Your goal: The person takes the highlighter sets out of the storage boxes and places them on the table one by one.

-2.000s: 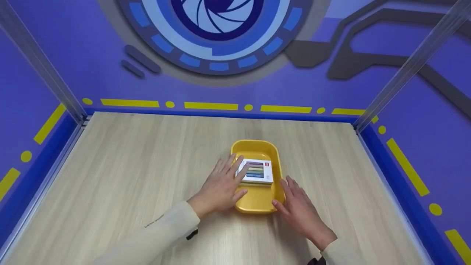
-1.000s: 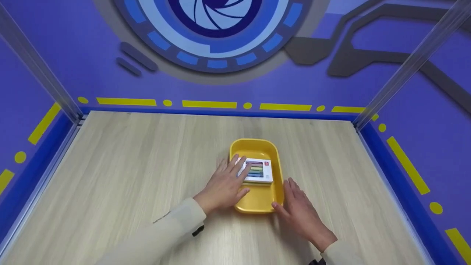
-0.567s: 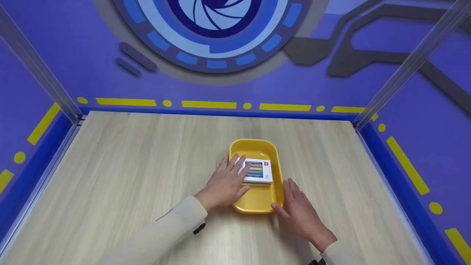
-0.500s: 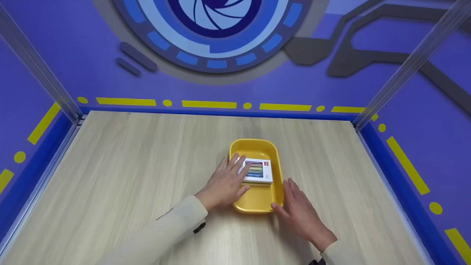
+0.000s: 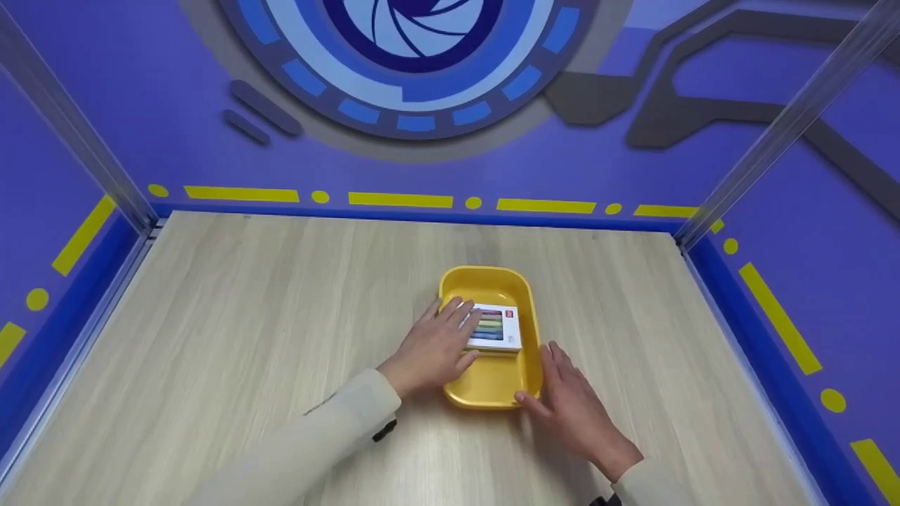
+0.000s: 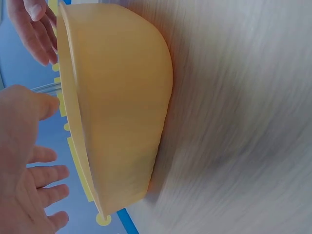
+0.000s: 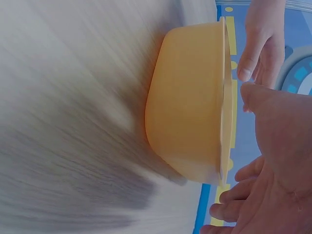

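Note:
A yellow plastic basin (image 5: pixel 490 385) with rounded corners stands on the table. Inside lies a white box (image 5: pixel 511 329) with a window showing coloured sticks; a thin yellowish edge shows beneath it. My left hand (image 5: pixel 434 348) hovers over the basin's left rim, its fingers loosely spread and hiding the box's left part. Beside the right rim is my right hand (image 5: pixel 578 407), relaxed, thumb near the front corner. In the left wrist view the left hand (image 6: pixel 19 165) is above the basin wall (image 6: pixel 117 97). The right wrist view has the right hand (image 7: pixel 287 156) holding nothing, near the rim.
The wood-grain table (image 5: pixel 281 302) extends on both sides of the basin. Purple-blue panels (image 5: pixel 176 126) with yellow marks enclose it at the back and sides. Clear posts (image 5: pixel 780 126) stand at the back corners.
My left hand has shifted slightly to the right, its fingertips a little more drawn in. My right hand has barely moved. The basin and box stay in place.

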Demonstrator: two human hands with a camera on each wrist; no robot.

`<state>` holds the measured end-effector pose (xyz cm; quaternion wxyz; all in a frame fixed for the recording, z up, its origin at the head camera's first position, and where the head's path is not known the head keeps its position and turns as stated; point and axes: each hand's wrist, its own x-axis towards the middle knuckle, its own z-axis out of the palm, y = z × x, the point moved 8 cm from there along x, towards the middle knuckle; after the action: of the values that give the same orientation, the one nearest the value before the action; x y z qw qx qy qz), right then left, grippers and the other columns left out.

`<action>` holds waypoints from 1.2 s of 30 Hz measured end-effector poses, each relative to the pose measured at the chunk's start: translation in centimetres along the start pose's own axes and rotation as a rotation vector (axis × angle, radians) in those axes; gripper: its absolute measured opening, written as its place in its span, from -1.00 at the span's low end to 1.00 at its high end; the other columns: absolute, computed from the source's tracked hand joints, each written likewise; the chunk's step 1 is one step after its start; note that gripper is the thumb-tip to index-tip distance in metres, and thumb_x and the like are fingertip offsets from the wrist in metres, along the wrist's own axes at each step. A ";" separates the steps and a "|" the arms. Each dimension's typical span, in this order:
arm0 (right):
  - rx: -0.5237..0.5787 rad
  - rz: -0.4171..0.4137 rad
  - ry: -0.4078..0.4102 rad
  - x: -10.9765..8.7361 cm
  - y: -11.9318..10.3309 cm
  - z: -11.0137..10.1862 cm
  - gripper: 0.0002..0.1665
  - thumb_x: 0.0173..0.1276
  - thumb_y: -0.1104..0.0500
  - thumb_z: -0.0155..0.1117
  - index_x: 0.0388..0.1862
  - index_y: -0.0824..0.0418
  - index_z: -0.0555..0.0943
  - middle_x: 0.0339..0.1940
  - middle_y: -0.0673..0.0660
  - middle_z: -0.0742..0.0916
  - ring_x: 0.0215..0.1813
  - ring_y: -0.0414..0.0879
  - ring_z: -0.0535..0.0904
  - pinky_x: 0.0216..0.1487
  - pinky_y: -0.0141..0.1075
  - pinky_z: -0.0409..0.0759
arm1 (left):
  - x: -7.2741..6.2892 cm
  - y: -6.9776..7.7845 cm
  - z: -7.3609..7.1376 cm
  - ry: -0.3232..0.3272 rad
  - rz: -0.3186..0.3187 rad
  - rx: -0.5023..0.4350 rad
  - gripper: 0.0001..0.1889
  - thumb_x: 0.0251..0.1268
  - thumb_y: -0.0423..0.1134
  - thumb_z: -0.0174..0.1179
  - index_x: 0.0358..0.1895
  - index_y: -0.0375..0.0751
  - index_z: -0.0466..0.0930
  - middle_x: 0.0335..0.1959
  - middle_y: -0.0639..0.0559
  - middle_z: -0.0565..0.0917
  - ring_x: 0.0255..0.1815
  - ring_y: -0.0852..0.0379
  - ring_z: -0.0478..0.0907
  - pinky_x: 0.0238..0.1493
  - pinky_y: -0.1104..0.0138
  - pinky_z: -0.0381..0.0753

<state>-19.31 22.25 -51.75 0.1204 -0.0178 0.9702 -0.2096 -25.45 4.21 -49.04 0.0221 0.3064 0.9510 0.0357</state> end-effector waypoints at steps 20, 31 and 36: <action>-0.004 0.052 -0.022 0.3 0.7 0.4 0.22 0.17 -0.39 0.25 0.59 0.11 -0.08 0.61 0.26 0.01 0.57 0.26 0.03 0.48 0.23 0.10 | 1.4 -0.4 0.6 0.000 0.016 0.036 -0.27 0.41 0.16 -0.03 0.52 -0.10 0.06 0.52 -0.04 0.20 0.55 0.00 0.10 0.59 0.07 -0.02; 0.007 0.041 -0.022 0.3 0.8 0.6 0.23 0.15 -0.39 0.27 0.59 0.10 -0.08 0.60 0.26 0.02 0.54 0.28 0.09 0.47 0.23 0.14 | 1.9 -0.6 1.1 -0.005 0.026 0.030 -0.29 0.41 0.14 -0.03 0.51 -0.12 0.08 0.51 -0.07 0.21 0.54 -0.01 0.11 0.58 0.09 0.02; -0.004 0.022 -0.012 0.3 0.7 0.5 0.22 0.16 -0.36 0.28 0.59 0.11 -0.08 0.60 0.27 0.03 0.54 0.26 0.10 0.47 0.21 0.15 | 2.1 -0.9 1.3 -0.017 0.030 0.021 -0.29 0.41 0.13 -0.02 0.50 -0.13 0.10 0.50 -0.07 0.23 0.53 -0.01 0.13 0.58 0.10 0.04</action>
<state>-19.50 22.64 -52.56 0.1285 -0.0085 0.9700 -0.2063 -27.58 4.83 -50.49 0.0266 0.3212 0.9464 0.0234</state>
